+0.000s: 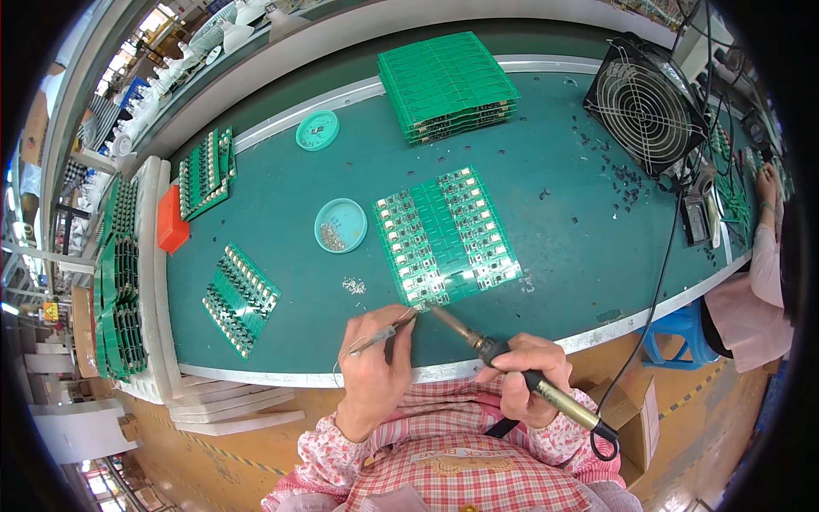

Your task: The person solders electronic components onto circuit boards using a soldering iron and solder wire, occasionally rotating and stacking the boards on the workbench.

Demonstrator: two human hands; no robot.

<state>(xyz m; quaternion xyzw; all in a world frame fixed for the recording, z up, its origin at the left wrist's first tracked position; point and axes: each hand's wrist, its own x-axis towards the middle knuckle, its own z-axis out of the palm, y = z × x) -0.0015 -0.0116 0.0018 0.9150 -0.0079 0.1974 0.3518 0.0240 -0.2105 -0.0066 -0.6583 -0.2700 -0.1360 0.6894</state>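
My left hand [374,365] is closed around a pair of metal tweezers [373,340], whose tips are at the near edge of a green circuit board panel [437,229]. A thin wire loops beside that hand. A soldering iron [546,388] is gripped in my right hand [536,367]. Its tip meets the panel's near edge close to the tweezers; whether it touches is too small to tell. Two columns of small components run along the panel, which lies flat on the green bench mat. The iron's black cord [653,299] runs up to the right.
Two round turquoise dishes [364,224] stand left of the panel, near loose tiny parts [353,285]. Boards are stacked [448,77] at the back; a smaller board [241,299] lies left. A black fan [644,102] and scattered black pieces [630,183] occupy the right. A co-worker's hand [768,183] is far right.
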